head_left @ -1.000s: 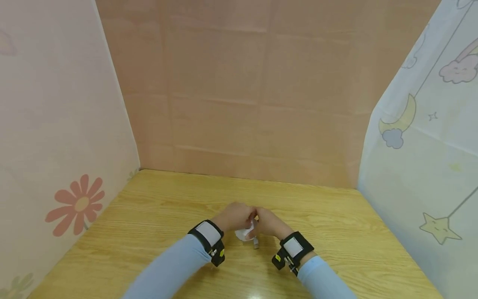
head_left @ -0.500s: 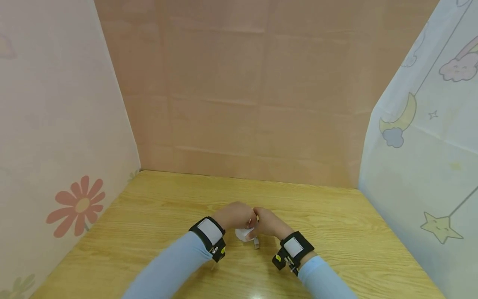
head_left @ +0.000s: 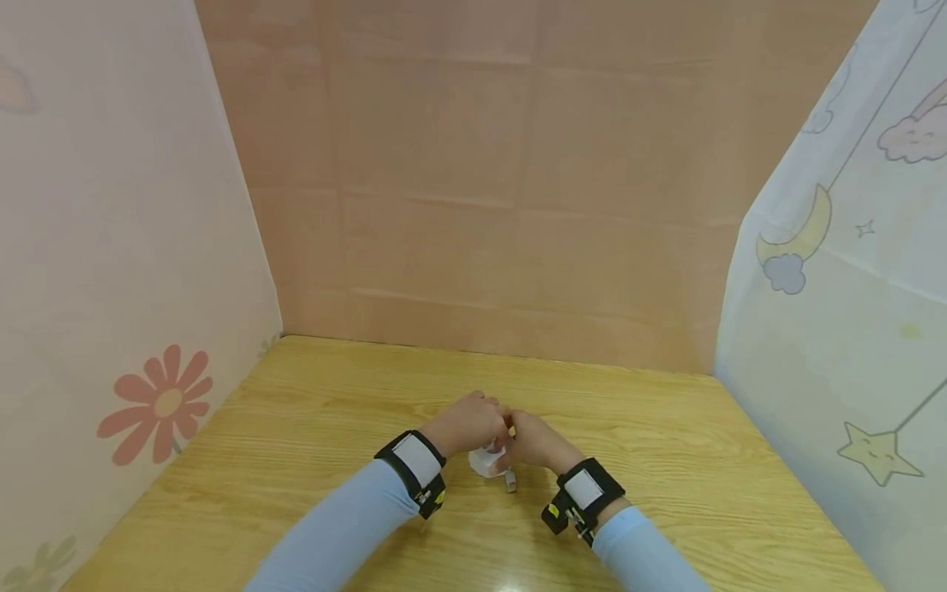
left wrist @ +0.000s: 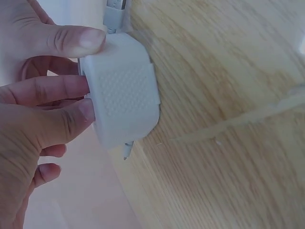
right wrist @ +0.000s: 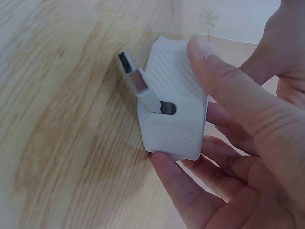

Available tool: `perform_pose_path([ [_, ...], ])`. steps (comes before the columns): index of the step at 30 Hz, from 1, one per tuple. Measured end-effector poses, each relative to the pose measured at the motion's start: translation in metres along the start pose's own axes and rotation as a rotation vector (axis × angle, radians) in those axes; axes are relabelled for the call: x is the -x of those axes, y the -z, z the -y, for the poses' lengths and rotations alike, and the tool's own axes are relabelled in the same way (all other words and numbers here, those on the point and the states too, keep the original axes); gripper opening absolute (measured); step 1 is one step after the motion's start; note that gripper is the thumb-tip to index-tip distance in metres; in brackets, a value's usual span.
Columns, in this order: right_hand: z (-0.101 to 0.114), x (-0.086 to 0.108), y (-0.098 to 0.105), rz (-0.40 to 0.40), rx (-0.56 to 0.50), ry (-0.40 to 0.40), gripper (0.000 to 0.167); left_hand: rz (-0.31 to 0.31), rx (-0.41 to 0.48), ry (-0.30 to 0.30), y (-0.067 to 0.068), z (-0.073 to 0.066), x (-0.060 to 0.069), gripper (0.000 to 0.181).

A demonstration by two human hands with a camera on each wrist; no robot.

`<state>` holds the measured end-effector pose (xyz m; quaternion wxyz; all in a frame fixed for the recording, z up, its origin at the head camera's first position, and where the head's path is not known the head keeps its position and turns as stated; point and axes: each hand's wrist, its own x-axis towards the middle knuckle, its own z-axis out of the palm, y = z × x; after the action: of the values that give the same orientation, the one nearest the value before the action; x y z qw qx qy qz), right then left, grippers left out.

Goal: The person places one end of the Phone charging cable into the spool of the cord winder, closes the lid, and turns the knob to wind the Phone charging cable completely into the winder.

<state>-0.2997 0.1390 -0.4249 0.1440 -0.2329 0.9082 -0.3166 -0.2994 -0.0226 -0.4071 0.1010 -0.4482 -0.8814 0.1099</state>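
Low over the table, a white retractable USB cable case (head_left: 483,464) with textured faces is between both hands. My right hand (head_left: 538,442) grips it, the thumb lying on its face in the right wrist view. From one side of the case sticks a USB plug (right wrist: 136,78). A thin tip (left wrist: 127,150) shows at the opposite end in the left wrist view. My left hand (head_left: 466,423) has thumb and index finger pinched at the edge of the case, next to the right hand's fingers. What lies between those left fingertips is hidden.
A wood-grain table (head_left: 355,526) spreads under the hands. A brown sheet (head_left: 473,205) hangs behind it, and patterned white sheets stand at the left (head_left: 111,247) and right (head_left: 836,345). Each wrist wears a black strap with a small camera.
My left hand has shifted slightly, its knuckles now a little higher and more of the fingers showing. The right hand and the cable case stay almost in place.
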Motion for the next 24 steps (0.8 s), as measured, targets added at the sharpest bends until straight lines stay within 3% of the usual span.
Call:
perform_pose_path([
  [10, -0.001, -0.002, -0.002, 0.002, 0.004, 0.015, 0.073, -0.012, -0.059, 0.029, -0.006, 0.0, -0.001, 0.007],
  [14, -0.001, -0.002, -0.002, -0.006, 0.021, -0.016, 0.068, 0.03, -0.074, 0.113, -0.007, 0.0, -0.002, 0.013],
  [17, 0.001, -0.002, -0.003, -0.009, 0.045, -0.032, 0.061, 0.082, 0.013, 0.223, -0.009, 0.002, -0.003, 0.026],
  [19, 0.002, -0.001, -0.003, -0.012, 0.049, -0.035, 0.06, 0.1, 0.134, 0.299, -0.012, 0.005, -0.003, 0.033],
  [21, 0.003, -0.001, -0.003, -0.011, 0.044, -0.035, 0.06, 0.101, 0.25, 0.357, -0.015, 0.006, -0.003, 0.042],
  [24, 0.003, -0.002, -0.002, -0.009, 0.043, -0.035, 0.061, 0.085, 0.353, 0.413, -0.021, 0.006, -0.002, 0.046],
])
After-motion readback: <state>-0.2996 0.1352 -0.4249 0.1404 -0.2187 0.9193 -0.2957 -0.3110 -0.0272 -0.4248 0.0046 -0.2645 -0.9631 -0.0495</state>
